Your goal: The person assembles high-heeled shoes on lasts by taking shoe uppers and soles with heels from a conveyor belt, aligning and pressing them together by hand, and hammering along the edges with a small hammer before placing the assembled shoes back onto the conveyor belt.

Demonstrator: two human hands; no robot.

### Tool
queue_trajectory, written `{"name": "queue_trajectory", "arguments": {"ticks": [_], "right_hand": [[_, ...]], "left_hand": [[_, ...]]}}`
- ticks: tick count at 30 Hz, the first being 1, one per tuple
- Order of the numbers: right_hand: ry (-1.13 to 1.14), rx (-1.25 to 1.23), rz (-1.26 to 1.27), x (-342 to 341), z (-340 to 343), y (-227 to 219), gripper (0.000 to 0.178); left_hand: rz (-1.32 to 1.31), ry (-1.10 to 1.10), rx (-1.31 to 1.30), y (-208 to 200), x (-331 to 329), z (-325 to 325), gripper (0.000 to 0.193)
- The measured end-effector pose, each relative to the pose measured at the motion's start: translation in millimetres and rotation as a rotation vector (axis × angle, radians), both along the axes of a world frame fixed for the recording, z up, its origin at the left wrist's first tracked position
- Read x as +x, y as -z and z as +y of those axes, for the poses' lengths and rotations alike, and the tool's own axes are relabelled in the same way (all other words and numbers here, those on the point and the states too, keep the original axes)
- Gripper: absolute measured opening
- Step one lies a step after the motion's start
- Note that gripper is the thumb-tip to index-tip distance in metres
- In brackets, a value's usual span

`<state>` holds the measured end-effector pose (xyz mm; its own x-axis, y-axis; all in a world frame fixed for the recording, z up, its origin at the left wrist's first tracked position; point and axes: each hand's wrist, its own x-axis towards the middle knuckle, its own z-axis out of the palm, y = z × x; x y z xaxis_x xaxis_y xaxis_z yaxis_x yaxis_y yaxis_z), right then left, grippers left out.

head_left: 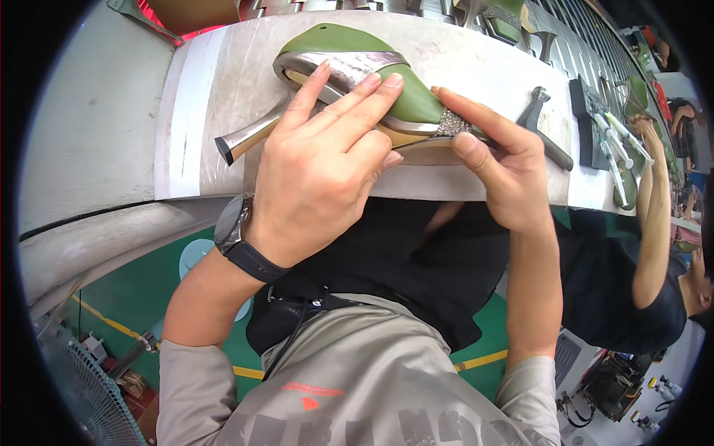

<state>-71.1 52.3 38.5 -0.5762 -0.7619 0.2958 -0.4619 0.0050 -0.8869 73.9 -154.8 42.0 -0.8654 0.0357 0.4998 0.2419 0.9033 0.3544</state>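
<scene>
A green high-heeled shoe (pixel 420 97) lies on its side on the pale worktop, with a silvery band across it and a glittery section at its right end. Its slim heel, dark at the tip, points to the lower left. My left hand (pixel 320 160) lies over the shoe: three fingers stretch across the silvery band, while the index finger and thumb curl at the near edge. At the glittery end, my right hand (pixel 502 152) holds the shoe between thumb and index finger. My left palm hides part of the sole side.
Right of the shoe lies a hammer (pixel 554 149) with a dark handle. Beyond it stands a black holder (pixel 587 123) beside several syringe-like tubes (pixel 613 141). More shoes (pixel 506 22) line a metal conveyor at the back. A co-worker's arm (pixel 654 215) reaches in at the right.
</scene>
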Motion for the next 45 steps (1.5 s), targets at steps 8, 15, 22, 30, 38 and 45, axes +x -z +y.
{"name": "queue_trajectory", "arguments": {"ticks": [8, 15, 22, 30, 38, 45], "right_hand": [[0.006, 0.283, -0.399, -9, -23, -39, 0.051], [0.023, 0.503, -0.234, -4, -44, -54, 0.058], [0.086, 0.586, 0.115, 5, -58, -54, 0.064], [0.149, 0.517, 0.521, 8, -59, -30, 0.069], [0.067, -0.022, -0.766, 7, -30, 6, 0.053], [0.129, 0.051, -0.452, 30, 3, -6, 0.056]], "left_hand": [[0.001, -0.029, 0.073, 0, -2, -2, 0.016], [0.008, -0.077, 0.119, 1, -3, -11, 0.017], [0.040, -0.076, 0.148, 5, -8, -20, 0.020], [-0.020, -0.082, 0.204, -42, 8, -45, 0.051], [0.031, 0.163, 0.975, -3, -8, -105, 0.076], [0.065, 0.132, 0.954, 14, -115, -37, 0.033]]}}
